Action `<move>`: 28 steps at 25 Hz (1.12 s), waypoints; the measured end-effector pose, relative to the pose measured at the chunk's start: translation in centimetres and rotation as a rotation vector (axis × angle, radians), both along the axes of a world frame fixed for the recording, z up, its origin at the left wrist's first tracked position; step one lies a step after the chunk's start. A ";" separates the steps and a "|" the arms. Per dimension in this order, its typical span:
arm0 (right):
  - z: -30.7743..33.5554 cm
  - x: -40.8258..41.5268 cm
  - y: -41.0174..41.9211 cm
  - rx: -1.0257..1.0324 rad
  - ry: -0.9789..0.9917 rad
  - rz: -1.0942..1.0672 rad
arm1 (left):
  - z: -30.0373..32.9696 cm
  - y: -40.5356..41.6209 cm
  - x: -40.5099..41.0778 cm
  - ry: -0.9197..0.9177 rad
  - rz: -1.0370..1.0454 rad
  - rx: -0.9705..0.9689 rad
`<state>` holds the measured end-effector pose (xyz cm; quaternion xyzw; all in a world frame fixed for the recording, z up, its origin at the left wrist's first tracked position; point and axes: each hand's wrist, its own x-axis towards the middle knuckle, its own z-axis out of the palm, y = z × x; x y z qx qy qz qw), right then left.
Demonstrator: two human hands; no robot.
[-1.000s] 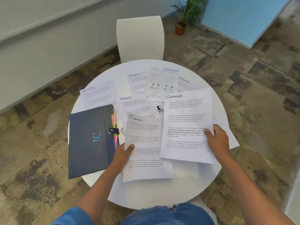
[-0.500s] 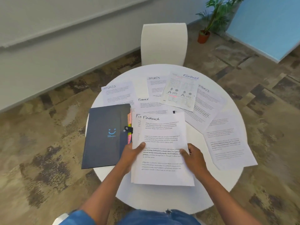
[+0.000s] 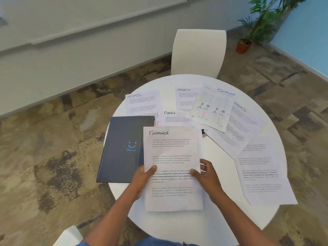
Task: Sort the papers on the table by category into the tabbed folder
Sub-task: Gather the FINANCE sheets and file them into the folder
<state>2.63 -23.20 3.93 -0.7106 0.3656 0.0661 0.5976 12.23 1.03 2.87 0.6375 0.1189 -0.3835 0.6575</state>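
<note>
Both hands hold a small stack of FINANCE sheets (image 3: 173,167) above the near part of the round white table (image 3: 218,215): the left hand (image 3: 142,180) grips the stack's left edge with its thumb curled over the print, and the right hand (image 3: 205,176) grips the right edge, thumb on top and fingers behind. The stack's left side overlaps the closed dark tabbed folder (image 3: 122,150), which lies flat at the table's left edge, partly overhanging it. Loose papers fan across the far and right side: a SPORTS sheet (image 3: 142,103) behind the folder, a second SPORTS sheet (image 3: 185,98), a FINANCE sheet (image 3: 175,118), a FINANCE page with diagrams (image 3: 213,107) and another SPORTS sheet (image 3: 237,128). A white chair (image 3: 198,52) stands beyond the table.
</note>
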 end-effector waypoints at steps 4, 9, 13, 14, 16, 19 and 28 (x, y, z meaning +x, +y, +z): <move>0.4 1.3 0.0 0.099 -0.021 0.137 | 0.6 0.6 0.6 -0.043 -0.031 0.014; 2.9 2.4 0.4 0.024 -0.213 0.031 | 3.6 -0.3 1.5 -0.201 -0.029 -0.025; 4.3 1.2 0.1 -0.087 -0.269 -0.032 | 4.2 -1.0 0.7 -0.347 0.032 0.001; 4.4 0.6 0.1 -0.104 -0.280 -0.027 | 4.0 -1.2 0.3 -0.361 0.020 0.010; 4.1 -0.3 0.2 -0.146 -0.279 0.006 | 3.3 -1.5 -0.6 -0.392 -0.034 0.048; 2.8 -1.4 -0.2 -0.232 -0.259 0.055 | 2.2 -1.7 -1.6 -0.462 -0.094 0.094; 2.1 -1.9 -0.2 -0.239 -0.207 0.039 | 1.6 -2.4 -2.0 -0.424 -0.019 0.162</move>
